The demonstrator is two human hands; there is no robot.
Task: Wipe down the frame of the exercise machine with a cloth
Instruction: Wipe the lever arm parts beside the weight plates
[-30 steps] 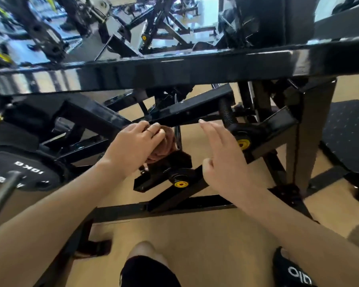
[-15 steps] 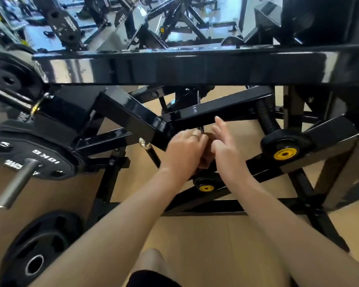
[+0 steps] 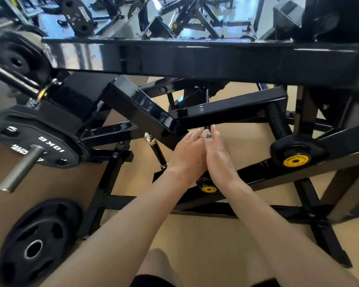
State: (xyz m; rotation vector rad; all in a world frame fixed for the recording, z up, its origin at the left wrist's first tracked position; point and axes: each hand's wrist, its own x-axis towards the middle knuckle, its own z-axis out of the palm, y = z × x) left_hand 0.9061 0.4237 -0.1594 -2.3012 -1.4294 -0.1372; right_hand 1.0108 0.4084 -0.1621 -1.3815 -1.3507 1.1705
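Note:
The exercise machine's black frame fills the view: a wide top beam, a slanted bar below it and a lower sloping bar. My left hand and my right hand are pressed side by side just under the slanted bar, fingertips at a thin dark rod. The brown cloth is hidden between the two hands. The left fingers bend inward over it, while the right fingers lie straight along the left hand.
A 10 kg weight plate sits on a steel peg at the left, and another plate leans by the floor. Rubber stops with yellow centres sit on the lower bar. My knee is below. More machines stand behind.
My right hand moved left and closed against my left hand, covering the brown cloth. Both hands shifted up toward the slanted bar, and my view swung left.

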